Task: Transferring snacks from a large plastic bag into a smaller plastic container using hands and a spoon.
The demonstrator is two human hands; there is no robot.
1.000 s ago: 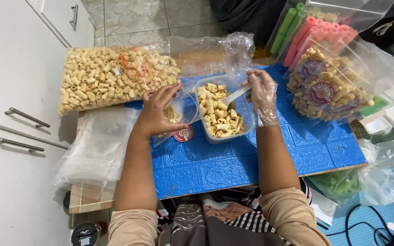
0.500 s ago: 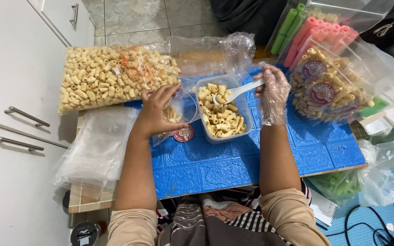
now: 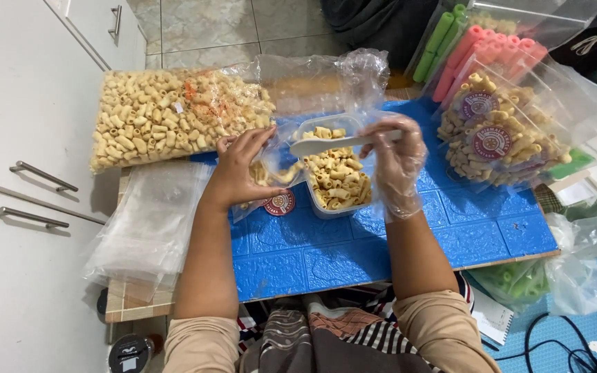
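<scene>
My left hand is bare, its fingers curled around the mouth of a small clear pouch, grasping it open against the blue worktop. A round red sticker shows on the pouch just below those fingers. My right hand wears a thin plastic glove and is clenched on the handle of a white scoop. The scoop lies nearly level, long axis running left to right, bowl end pointing toward the pouch and hovering over the clear tub of tube-shaped snacks. The tub sits between my two hands, touching the pouch. So the pouch mouth lies left of the scoop's bowl and slightly nearer to me, with the left hand already on it. Beyond my left fingers lies a big bag of the same snacks; filled, stickered packs are piled right of my right fingers.
</scene>
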